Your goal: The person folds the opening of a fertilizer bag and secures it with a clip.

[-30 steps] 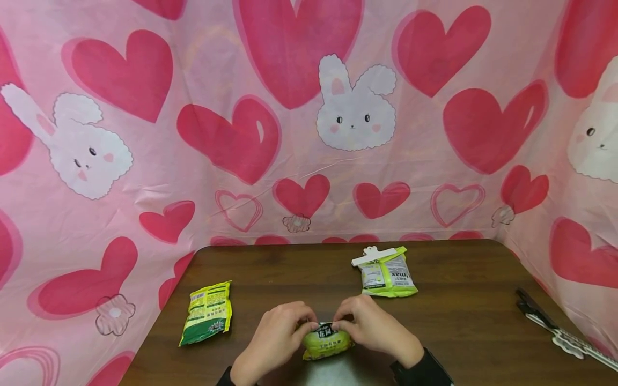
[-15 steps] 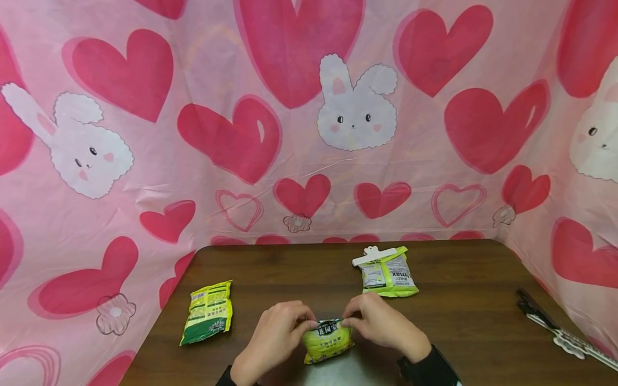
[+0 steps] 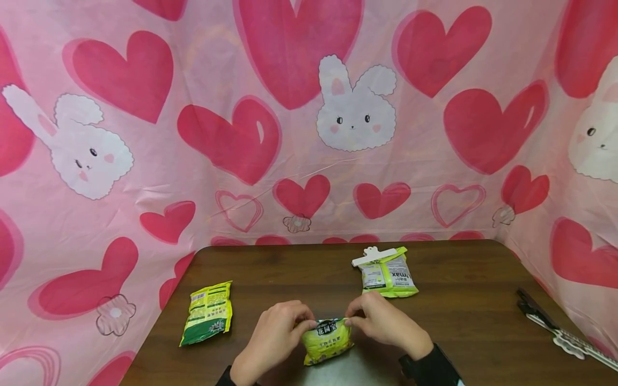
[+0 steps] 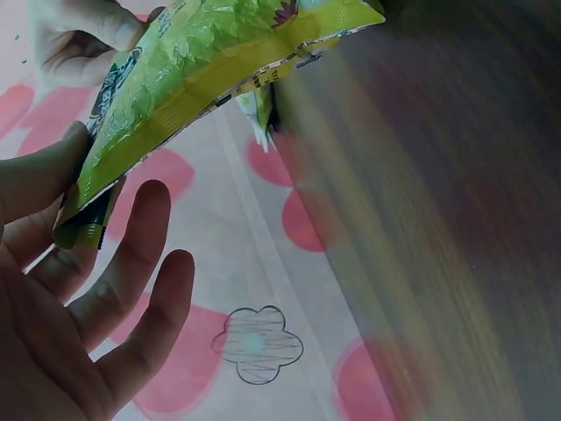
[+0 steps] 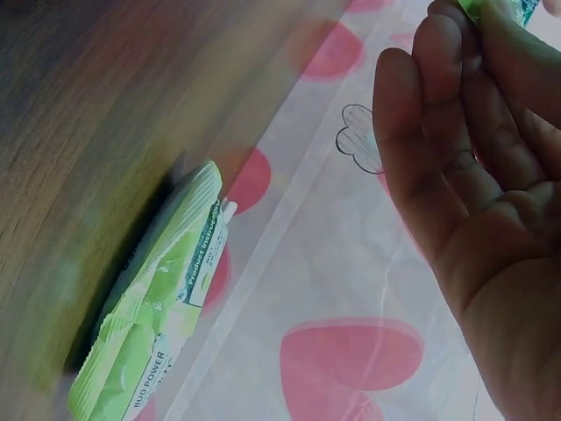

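A small, plump yellow-green plastic snack packet (image 3: 327,340) with a dark band of white lettering across its top stands at the near edge of the dark brown wooden table (image 3: 463,321), roughly at the middle. Its foil looks crinkled and glossy, and in the left wrist view a paler yellow seam runs along its side (image 4: 202,74). The left hand (image 3: 276,335) pinches the packet's top left corner between thumb and fingertips, its other fingers loosely spread. The right hand (image 3: 381,321) pinches the top right corner in the same way; a dark sleeve (image 3: 429,367) covers that wrist. The two hands sit close together, both clamped on the packet's upper edge, with only the dark band showing between them.

To the left on the table lies a flat yellow and green printed sachet (image 3: 206,312), well apart from the hands. Farther back and to the right lies a lime-green and white pouch (image 3: 388,277) closed at its far end with a white plastic bag clip (image 3: 373,255). At the table's right edge rest a black clip and a white clip (image 3: 555,329). A pink cloth printed with red hearts and white rabbits (image 3: 354,115) hangs behind and around the table.
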Tool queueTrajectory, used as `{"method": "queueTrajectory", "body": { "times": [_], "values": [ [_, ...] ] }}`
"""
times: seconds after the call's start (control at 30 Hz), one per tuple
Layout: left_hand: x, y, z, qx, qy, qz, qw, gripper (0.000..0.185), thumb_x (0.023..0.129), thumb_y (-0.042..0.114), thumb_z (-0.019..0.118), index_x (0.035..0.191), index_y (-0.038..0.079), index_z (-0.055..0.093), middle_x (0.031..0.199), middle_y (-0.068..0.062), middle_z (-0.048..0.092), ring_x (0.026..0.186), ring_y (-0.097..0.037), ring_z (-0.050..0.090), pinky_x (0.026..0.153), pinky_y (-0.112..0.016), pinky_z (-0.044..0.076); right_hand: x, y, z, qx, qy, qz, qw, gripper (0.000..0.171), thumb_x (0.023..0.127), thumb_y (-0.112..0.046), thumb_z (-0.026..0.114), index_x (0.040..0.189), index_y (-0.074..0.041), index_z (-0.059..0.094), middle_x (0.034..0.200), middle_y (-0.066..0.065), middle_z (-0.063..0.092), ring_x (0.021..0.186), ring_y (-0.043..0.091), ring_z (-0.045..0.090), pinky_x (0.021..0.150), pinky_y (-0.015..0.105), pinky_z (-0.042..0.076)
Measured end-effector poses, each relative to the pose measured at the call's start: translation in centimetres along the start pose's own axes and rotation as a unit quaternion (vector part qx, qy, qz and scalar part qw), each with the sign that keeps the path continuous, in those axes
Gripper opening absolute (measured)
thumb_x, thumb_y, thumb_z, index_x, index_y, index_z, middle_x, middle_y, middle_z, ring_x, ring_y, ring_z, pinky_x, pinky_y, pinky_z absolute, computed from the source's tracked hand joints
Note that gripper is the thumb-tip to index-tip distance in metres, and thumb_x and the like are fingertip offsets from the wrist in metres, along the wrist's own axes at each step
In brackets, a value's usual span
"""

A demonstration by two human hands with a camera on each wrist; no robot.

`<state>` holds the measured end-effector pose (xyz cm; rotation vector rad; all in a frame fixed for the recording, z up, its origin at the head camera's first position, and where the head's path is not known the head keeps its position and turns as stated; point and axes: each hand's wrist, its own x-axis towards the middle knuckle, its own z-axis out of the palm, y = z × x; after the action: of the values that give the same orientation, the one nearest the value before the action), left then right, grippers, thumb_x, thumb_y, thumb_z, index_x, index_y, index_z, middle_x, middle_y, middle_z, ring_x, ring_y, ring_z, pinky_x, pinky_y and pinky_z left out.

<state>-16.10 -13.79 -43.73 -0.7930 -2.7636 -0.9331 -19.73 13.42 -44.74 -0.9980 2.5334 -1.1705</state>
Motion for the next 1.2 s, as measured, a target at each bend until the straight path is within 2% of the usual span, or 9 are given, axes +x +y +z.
{"method": "queueTrajectory", "body": {
  "times": [0.13, 0.27, 0.4, 0.6, 0.7, 0.83, 1.0, 1.2],
  "values": [
    [0.1, -0.1, 0.0, -0.006, -0.022, -0.012, 0.9997, 0.007, 0.096, 0.030, 0.080, 0.091, 0.026, 0.077, 0.085, 0.022, 0.061, 0.070, 0.001, 0.053, 0.061, -0.026, 0.045, 0.0, 0.0, 0.0, -0.003, -0.003, 0.001, 1.000, 0.009, 0.098, -0.014, 0.077, 0.090, -0.017, 0.080, 0.083, -0.015, 0.070, 0.073, 0.001, 0.059, 0.066, 0.027, 0.050],
    [0.1, 0.0, 0.1, -0.002, -0.039, 0.001, 0.9992, 0.007, 0.096, 0.031, 0.080, 0.095, 0.024, 0.080, 0.087, 0.021, 0.061, 0.075, 0.002, 0.056, 0.064, -0.026, 0.047, 0.0, 0.1, -0.1, -0.002, -0.007, 0.003, 1.000, 0.008, 0.098, -0.014, 0.077, 0.090, -0.016, 0.081, 0.084, -0.015, 0.070, 0.074, 0.001, 0.059, 0.066, 0.027, 0.051],
    [0.1, 0.2, 0.3, 0.000, -0.042, 0.013, 0.9990, 0.006, 0.097, 0.027, 0.079, 0.094, 0.022, 0.081, 0.085, 0.021, 0.060, 0.073, 0.003, 0.055, 0.062, -0.025, 0.046, 0.0, 0.1, -0.1, 0.003, -0.010, 0.004, 1.000, 0.008, 0.098, -0.014, 0.077, 0.091, -0.015, 0.081, 0.084, -0.014, 0.071, 0.074, 0.001, 0.060, 0.066, 0.027, 0.051],
    [0.0, 0.2, 0.4, -0.007, -0.043, 0.008, 0.9990, 0.006, 0.097, 0.024, 0.079, 0.092, 0.021, 0.080, 0.083, 0.021, 0.059, 0.071, 0.002, 0.053, 0.061, -0.024, 0.045, -0.1, 0.2, -0.2, 0.018, -0.021, 0.006, 1.000, 0.007, 0.099, -0.017, 0.076, 0.093, -0.016, 0.080, 0.085, -0.013, 0.070, 0.074, 0.002, 0.060, 0.067, 0.027, 0.052],
    [0.0, 0.2, 0.5, -0.009, -0.043, 0.009, 0.9990, 0.006, 0.098, 0.023, 0.078, 0.092, 0.021, 0.080, 0.083, 0.021, 0.059, 0.072, 0.002, 0.054, 0.062, -0.024, 0.046, -0.3, 0.3, -0.5, 0.027, -0.032, 0.001, 0.999, 0.003, 0.099, -0.018, 0.077, 0.099, -0.016, 0.079, 0.088, -0.012, 0.070, 0.077, 0.003, 0.062, 0.069, 0.028, 0.053],
    [-0.1, 0.2, 0.5, -0.010, -0.042, 0.013, 0.9990, 0.007, 0.098, 0.022, 0.078, 0.091, 0.022, 0.080, 0.083, 0.021, 0.059, 0.072, 0.003, 0.053, 0.062, -0.024, 0.045, -1.0, 0.9, -1.4, 0.037, -0.043, 0.003, 0.998, 0.013, 0.097, -0.016, 0.079, 0.109, -0.013, 0.078, 0.098, -0.007, 0.073, 0.086, 0.005, 0.065, 0.074, 0.029, 0.055],
    [-0.1, 0.3, 0.5, -0.011, -0.041, 0.019, 0.9989, 0.007, 0.098, 0.022, 0.078, 0.091, 0.022, 0.080, 0.082, 0.021, 0.058, 0.071, 0.003, 0.053, 0.061, -0.023, 0.045, -2.3, 1.9, -3.3, 0.021, -0.036, 0.043, 0.998, 0.020, 0.100, -0.017, 0.075, 0.115, -0.005, 0.076, 0.103, -0.002, 0.073, 0.090, 0.009, 0.064, 0.078, 0.031, 0.054],
    [0.0, 0.2, 0.6, -0.014, -0.051, 0.006, 0.9986, 0.007, 0.097, 0.022, 0.078, 0.091, 0.022, 0.080, 0.082, 0.022, 0.058, 0.071, 0.003, 0.054, 0.062, -0.023, 0.045, -4.0, 3.6, -5.5, -0.025, 0.012, 0.111, 0.993, 0.021, 0.100, -0.017, 0.074, 0.113, 0.000, 0.075, 0.098, -0.003, 0.070, 0.086, 0.016, 0.061, 0.074, 0.034, 0.053]
  ]
}}
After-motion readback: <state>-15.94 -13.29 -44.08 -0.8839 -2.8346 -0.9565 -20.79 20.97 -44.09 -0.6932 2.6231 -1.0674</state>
